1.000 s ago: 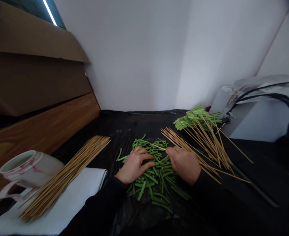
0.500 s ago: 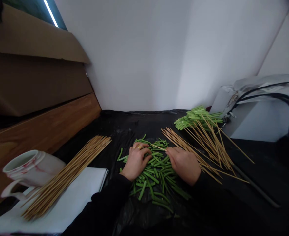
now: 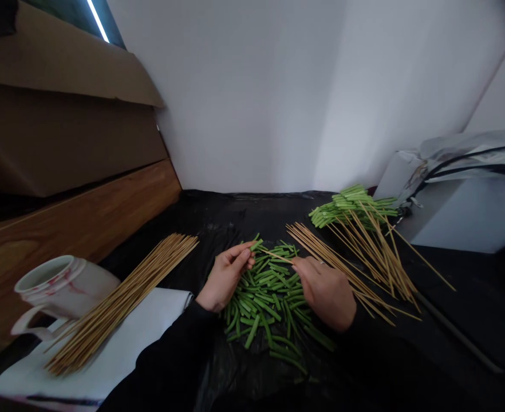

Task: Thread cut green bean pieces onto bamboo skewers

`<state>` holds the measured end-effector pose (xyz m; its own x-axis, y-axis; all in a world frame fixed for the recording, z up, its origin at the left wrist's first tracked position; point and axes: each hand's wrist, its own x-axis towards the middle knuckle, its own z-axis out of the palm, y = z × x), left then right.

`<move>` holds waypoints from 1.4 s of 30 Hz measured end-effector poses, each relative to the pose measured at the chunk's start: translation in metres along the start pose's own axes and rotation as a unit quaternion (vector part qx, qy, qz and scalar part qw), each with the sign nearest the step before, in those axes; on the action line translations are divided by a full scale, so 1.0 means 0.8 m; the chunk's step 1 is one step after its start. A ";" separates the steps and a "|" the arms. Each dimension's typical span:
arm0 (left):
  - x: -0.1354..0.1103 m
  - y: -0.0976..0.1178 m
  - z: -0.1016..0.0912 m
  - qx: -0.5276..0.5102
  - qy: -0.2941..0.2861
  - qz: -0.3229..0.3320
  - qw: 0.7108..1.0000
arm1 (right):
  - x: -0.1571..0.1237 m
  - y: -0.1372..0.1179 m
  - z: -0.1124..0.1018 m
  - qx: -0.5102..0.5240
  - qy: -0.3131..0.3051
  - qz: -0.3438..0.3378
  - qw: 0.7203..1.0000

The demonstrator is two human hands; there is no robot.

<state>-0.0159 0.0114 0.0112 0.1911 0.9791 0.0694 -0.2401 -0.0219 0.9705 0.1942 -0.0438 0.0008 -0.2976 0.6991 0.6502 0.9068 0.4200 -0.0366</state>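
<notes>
A loose pile of cut green bean pieces (image 3: pixel 269 292) lies on black plastic sheeting (image 3: pixel 218 223) in front of me. My left hand (image 3: pixel 227 277) is lifted off the pile, its fingertips pinched on one green bean piece (image 3: pixel 256 245). My right hand (image 3: pixel 325 289) rests on the right side of the pile and grips a thin bamboo skewer (image 3: pixel 276 255), whose tip points left toward the pinched piece. The skewer tip and the piece are close together; I cannot tell if they touch.
A bundle of bare skewers (image 3: pixel 123 300) lies at the left over a white sheet (image 3: pixel 119 349), beside a white jug (image 3: pixel 59 289). Threaded bean skewers (image 3: pixel 355 209) fan out at the right back. A grey box with black cables (image 3: pixel 454 189) stands at the right.
My left hand rose from lying flat on the beans and now pinches one piece near the skewer tip. The right hand stayed almost still. The view shifted slightly.
</notes>
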 end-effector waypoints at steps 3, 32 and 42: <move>-0.002 0.002 0.003 -0.100 -0.036 -0.061 0.992 | -0.001 -0.001 0.000 0.004 -0.005 -0.008 1.000; -0.003 0.000 0.001 -0.130 -0.057 -0.142 0.980 | 0.000 -0.003 -0.001 0.006 -0.019 -0.007 1.000; -0.003 -0.003 0.000 -0.085 -0.061 -0.121 0.987 | -0.002 -0.003 0.000 -0.008 -0.023 -0.004 1.000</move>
<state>-0.0155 0.0092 0.0086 0.3738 0.9193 -0.1232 -0.3269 0.2549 0.9101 0.1924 -0.0459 0.0004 -0.3172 0.7218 0.6152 0.9090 0.4162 -0.0197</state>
